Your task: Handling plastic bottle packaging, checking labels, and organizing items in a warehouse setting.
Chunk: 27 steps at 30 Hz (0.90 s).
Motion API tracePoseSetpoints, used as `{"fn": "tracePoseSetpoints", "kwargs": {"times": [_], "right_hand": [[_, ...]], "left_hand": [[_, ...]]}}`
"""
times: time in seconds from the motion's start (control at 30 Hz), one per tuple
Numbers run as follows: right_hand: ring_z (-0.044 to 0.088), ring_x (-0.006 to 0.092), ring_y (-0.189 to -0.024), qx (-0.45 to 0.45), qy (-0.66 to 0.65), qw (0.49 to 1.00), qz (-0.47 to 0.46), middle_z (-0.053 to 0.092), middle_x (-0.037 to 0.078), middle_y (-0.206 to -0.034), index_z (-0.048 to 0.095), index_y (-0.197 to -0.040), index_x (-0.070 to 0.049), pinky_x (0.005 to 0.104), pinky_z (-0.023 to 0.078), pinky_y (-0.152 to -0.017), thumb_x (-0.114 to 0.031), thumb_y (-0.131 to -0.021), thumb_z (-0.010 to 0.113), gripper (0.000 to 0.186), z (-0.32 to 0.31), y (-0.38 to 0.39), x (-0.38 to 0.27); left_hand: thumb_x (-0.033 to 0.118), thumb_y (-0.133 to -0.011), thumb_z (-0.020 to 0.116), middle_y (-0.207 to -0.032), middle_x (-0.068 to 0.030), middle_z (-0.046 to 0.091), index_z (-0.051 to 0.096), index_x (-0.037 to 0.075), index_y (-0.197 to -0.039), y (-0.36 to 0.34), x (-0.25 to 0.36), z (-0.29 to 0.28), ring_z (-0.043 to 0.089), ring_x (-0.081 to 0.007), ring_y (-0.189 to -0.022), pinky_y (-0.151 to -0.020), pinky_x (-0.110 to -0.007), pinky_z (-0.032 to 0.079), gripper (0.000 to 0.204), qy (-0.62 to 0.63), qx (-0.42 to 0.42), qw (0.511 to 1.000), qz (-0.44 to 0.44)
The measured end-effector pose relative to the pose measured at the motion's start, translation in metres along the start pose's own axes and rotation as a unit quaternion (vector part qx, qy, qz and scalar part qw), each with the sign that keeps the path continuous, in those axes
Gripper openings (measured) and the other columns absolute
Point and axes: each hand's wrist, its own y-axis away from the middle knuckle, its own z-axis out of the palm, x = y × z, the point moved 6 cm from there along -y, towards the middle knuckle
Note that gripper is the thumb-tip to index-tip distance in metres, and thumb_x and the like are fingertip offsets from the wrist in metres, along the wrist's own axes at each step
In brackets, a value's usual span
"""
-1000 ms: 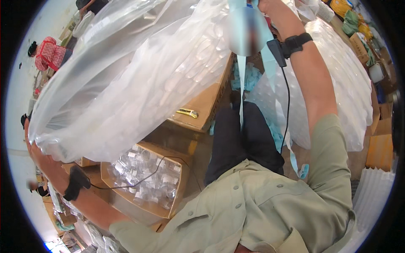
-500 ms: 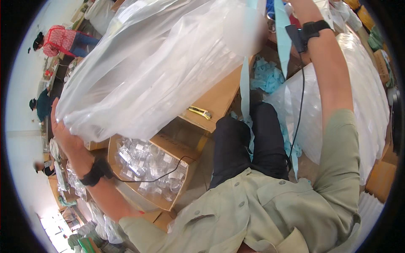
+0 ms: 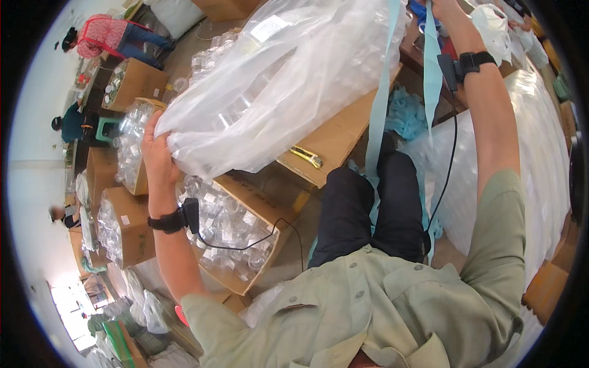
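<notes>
My left hand [image 3: 162, 152] is closed on the gathered edge of a large clear plastic bag [image 3: 239, 110]. Clear plastic containers show through the film. At the top edge of the picture, my right hand [image 3: 444, 8] is closed on a light blue plastic strip [image 3: 432, 76], with its fingers partly cut off from view. A second light blue strip [image 3: 381, 92] hangs to the left of it, down toward my knees. Beneath the bag, a yellow box cutter [image 3: 306, 156] lies on a cardboard surface [image 3: 325, 138].
An open carton [image 3: 270, 264] of clear containers stands below my left arm. More filled cartons [image 3: 130, 227] are to the left. Crumpled blue strips [image 3: 405, 113] lie beyond my knees. A big filled plastic bag [image 3: 527, 153] is on the right. Other people [image 3: 101, 37] are at far left.
My left hand has moved right and inward, drawing the bag's edge with it and uncovering cartons at left. My right hand has shifted slightly right. The view has also shifted.
</notes>
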Motion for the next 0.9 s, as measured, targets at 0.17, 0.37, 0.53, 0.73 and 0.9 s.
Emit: {"fn": "tracePoseSetpoints", "kwargs": {"times": [0.17, 0.37, 0.53, 0.73, 0.9], "right_hand": [[0.062, 0.0193, -0.072, 0.022, 0.121, 0.990, -0.075, 0.067, 0.009, -0.089, 0.069, -0.109, -0.003, 0.0363, 0.052, -0.060, -0.022, -0.099, 0.070, 0.022, 0.013, 0.036, -0.016], [0.067, 0.0258, -0.115, 0.103, 0.386, 0.795, -0.457, 0.071, 0.014, -0.130, 0.066, -0.138, -0.007, 0.0414, 0.052, -0.105, -0.027, -0.095, 0.076, 0.048, 0.025, 0.147, -0.066], [0.071, 0.0252, -0.113, -0.254, 0.385, 0.864, -0.201, 0.066, 0.010, -0.143, 0.057, -0.152, -0.019, 0.0399, 0.055, -0.100, -0.019, -0.092, 0.078, 0.063, 0.144, 0.281, 0.026], [0.072, 0.0382, -0.094, -0.358, 0.478, 0.741, -0.308, 0.057, 0.013, -0.148, 0.048, -0.154, -0.022, 0.0497, 0.059, -0.078, -0.008, -0.090, 0.068, 0.069, 0.233, 0.343, 0.073], [0.070, 0.0383, -0.086, -0.354, 0.523, 0.696, -0.342, 0.071, 0.012, -0.104, 0.068, -0.117, -0.013, 0.0499, 0.056, -0.073, -0.011, -0.093, 0.065, 0.024, 0.231, 0.319, 0.093]], "left_hand": [[-0.006, -0.097, 0.051, -0.133, -0.0176, 0.066, 0.052, 0.000, -0.146, -0.001, -0.001, -0.009, 0.068, -0.0271, -0.117, -0.099, -0.039, 0.059, 0.050, -0.026, -0.007, 1.000, -0.002], [-0.003, -0.095, 0.056, -0.129, -0.0156, 0.067, 0.054, -0.003, -0.144, -0.014, -0.002, -0.008, 0.068, -0.0232, -0.111, -0.094, -0.035, 0.058, 0.049, -0.072, -0.025, 0.997, 0.014], [-0.001, -0.095, 0.059, -0.123, -0.0144, 0.070, 0.057, -0.006, -0.140, -0.019, 0.000, 0.003, 0.069, -0.0206, -0.103, -0.089, -0.033, 0.057, 0.045, -0.101, -0.045, 0.994, 0.012], [-0.002, -0.096, 0.060, -0.118, -0.0112, 0.072, 0.061, -0.001, -0.138, -0.017, 0.014, 0.010, 0.070, -0.0178, -0.098, -0.086, -0.031, 0.058, 0.042, -0.056, -0.059, 0.997, 0.020], [-0.001, -0.097, 0.060, -0.117, -0.0110, 0.071, 0.062, 0.001, -0.135, -0.016, 0.033, 0.007, 0.070, -0.0180, -0.100, -0.087, -0.032, 0.058, 0.038, -0.088, -0.054, 0.994, 0.043]]}}
